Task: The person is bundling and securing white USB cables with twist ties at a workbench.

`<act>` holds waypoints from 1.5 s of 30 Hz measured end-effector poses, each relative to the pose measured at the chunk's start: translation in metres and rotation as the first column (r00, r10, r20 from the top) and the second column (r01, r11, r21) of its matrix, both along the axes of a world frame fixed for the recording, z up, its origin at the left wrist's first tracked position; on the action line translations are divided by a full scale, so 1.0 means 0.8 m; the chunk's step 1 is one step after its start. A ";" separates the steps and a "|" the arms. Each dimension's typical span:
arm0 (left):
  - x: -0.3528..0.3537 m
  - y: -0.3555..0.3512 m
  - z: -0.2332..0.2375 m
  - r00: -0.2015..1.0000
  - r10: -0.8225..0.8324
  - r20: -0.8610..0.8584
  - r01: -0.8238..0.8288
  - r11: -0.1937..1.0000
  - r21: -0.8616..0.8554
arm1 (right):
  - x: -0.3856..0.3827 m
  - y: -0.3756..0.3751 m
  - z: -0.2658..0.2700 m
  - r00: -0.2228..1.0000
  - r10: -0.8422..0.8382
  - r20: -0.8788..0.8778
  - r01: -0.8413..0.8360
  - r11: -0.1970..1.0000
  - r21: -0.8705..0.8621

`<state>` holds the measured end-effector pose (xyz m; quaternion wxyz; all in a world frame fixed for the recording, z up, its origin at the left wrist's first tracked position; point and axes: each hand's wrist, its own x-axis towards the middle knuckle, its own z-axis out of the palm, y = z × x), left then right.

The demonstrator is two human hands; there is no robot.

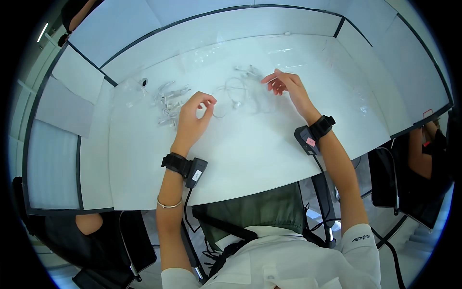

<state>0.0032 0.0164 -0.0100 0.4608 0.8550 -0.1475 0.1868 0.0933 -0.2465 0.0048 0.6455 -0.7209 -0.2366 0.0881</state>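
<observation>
A white table (240,166) spans the view. Above it, the left hand (193,115) is half curled and the right hand (288,87) loosely bent; whether either grips anything, I cannot tell. A pile of packets (169,105) lies beside the left hand; a looped cable (246,89) lies between the hands.

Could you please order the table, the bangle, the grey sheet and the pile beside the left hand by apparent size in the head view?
1. Table
2. Grey sheet
3. Pile
4. Bangle

No two look alike in size here.
</observation>
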 end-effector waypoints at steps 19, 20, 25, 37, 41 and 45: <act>0.003 -0.005 -0.020 0.973 0.229 -0.039 -0.232 0.967 -0.108 | 0.013 -0.029 0.007 0.903 -0.429 0.005 0.426 0.898 0.114; 0.002 -0.006 -0.016 0.973 0.219 -0.068 -0.227 0.961 -0.157 | 0.015 -0.031 0.006 0.889 -0.455 0.045 0.450 0.889 0.090; -0.006 -0.012 -0.003 0.972 0.176 -0.156 -0.210 0.946 -0.246 | 0.020 -0.032 -0.014 0.682 -0.573 0.454 0.677 0.729 -0.096; -0.007 -0.017 -0.004 0.984 0.175 -0.040 -0.179 0.965 -0.190 | 0.002 -0.011 -0.003 0.884 -0.318 0.344 0.305 0.948 0.093; -0.004 -0.017 -0.002 0.966 0.211 0.151 -0.190 0.972 -0.141 | -0.018 0.001 0.011 0.974 -0.076 0.215 0.080 0.997 -0.012; -0.007 -0.019 0.006 0.977 0.159 0.143 -0.144 0.983 -0.109 | -0.037 0.013 0.019 0.978 0.034 0.205 -0.032 0.999 -0.015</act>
